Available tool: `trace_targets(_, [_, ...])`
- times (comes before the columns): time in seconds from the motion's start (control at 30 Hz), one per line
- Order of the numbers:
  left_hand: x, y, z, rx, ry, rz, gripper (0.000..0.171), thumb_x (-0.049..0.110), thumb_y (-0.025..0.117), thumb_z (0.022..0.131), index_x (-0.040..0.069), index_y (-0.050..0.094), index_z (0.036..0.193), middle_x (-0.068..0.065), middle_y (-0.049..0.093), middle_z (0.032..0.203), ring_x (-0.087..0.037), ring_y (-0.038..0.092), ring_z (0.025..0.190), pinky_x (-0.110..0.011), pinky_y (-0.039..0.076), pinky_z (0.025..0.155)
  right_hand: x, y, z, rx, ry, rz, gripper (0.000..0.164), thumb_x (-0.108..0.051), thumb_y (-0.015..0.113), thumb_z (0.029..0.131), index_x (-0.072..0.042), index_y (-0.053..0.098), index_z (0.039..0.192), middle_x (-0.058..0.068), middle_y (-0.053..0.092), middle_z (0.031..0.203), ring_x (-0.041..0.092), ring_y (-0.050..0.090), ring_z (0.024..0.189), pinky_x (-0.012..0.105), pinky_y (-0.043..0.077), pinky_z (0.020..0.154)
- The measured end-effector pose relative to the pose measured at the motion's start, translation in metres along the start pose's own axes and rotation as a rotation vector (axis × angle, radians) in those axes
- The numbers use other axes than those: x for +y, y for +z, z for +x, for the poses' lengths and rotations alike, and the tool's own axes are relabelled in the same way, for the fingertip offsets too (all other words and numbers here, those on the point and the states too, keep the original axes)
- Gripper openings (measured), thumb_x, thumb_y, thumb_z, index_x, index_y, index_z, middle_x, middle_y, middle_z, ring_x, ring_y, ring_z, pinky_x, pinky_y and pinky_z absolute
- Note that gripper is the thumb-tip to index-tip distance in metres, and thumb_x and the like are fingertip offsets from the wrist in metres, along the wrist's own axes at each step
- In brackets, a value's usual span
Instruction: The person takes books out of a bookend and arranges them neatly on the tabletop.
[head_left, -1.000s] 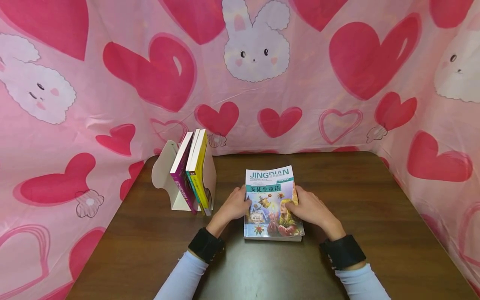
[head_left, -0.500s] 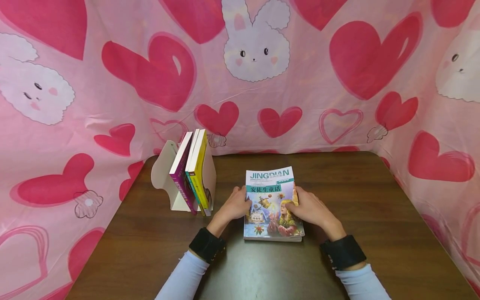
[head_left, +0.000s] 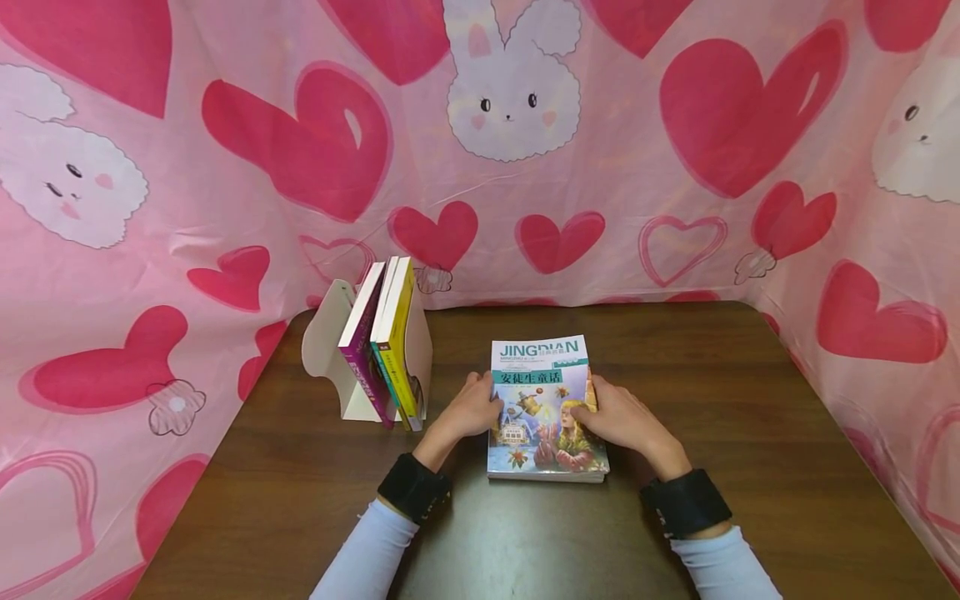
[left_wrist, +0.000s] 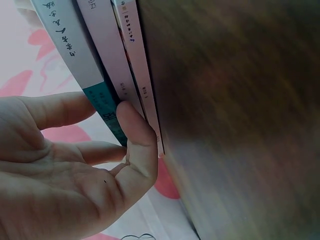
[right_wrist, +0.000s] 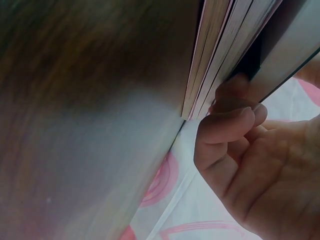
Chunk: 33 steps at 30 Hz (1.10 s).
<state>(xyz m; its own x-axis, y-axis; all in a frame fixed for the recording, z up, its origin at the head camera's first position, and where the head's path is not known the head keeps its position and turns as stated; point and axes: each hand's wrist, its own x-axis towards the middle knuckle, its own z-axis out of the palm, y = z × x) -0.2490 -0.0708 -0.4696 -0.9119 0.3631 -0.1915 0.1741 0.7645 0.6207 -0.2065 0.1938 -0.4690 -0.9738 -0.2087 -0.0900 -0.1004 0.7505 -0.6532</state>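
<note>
A paperback book (head_left: 540,442) with an illustrated cover and a teal title band lies on top of a small stack at the middle of the table. My left hand (head_left: 470,408) holds its left side, thumb on the cover. My right hand (head_left: 626,417) grips the right side, its thumb also on the cover. In the left wrist view, the top book's spine (left_wrist: 70,45) sits above two paler spines (left_wrist: 117,65). The right wrist view shows a dark gap between the top book (right_wrist: 290,60) and the page edges of the lower books (right_wrist: 215,60).
Left of the stack, a cream book holder (head_left: 321,342) stands on the brown table (head_left: 757,467). Inside it lean a purple book (head_left: 367,358), a teal one (head_left: 385,379) and a yellow one (head_left: 401,350). Pink heart-patterned cloth (head_left: 615,167) surrounds the table's back and sides.
The top book's far edge has sunk very slightly toward the stack. Both hands keep their places on its sides, and the books in the holder stay put.
</note>
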Motion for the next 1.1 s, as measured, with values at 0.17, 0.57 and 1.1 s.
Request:
trace_targets(0.17, [-0.0011, 0.0001, 0.0001, -0.01, 0.0, -0.014, 0.066, 0.016, 0.056, 0.105, -0.014, 0.028, 0.156, -0.036, 0.041, 0.15, -0.04, 0.048, 0.129, -0.057, 0.04, 0.118, 0.0008, -0.0001, 0.0, -0.017, 0.005, 0.009, 0.068, -0.035, 0.069, 0.098, 0.006, 0.045, 0.146, 0.023, 0.069, 0.126, 0.033, 0.065, 0.103, 0.062, 0.055, 0.094])
trace_targets(0.57, [-0.0011, 0.0002, -0.0005, -0.016, -0.004, -0.047, 0.066, 0.015, 0.056, 0.105, -0.014, 0.027, 0.157, -0.036, 0.04, 0.149, -0.041, 0.048, 0.128, -0.058, 0.041, 0.117, 0.0019, 0.0008, 0.0003, -0.028, 0.016, 0.002, 0.066, -0.035, 0.069, 0.098, 0.007, 0.047, 0.144, 0.023, 0.069, 0.125, 0.033, 0.066, 0.103, 0.063, 0.056, 0.094])
trace_targets(1.1, [-0.0005, 0.0, -0.0019, -0.025, -0.009, -0.05, 0.066, 0.016, 0.055, 0.105, -0.013, 0.027, 0.157, -0.036, 0.04, 0.149, -0.042, 0.048, 0.128, -0.059, 0.041, 0.117, 0.001, 0.0009, 0.0002, -0.021, 0.026, -0.014, 0.064, -0.036, 0.069, 0.097, 0.005, 0.049, 0.142, 0.022, 0.07, 0.122, 0.035, 0.066, 0.106, 0.062, 0.055, 0.092])
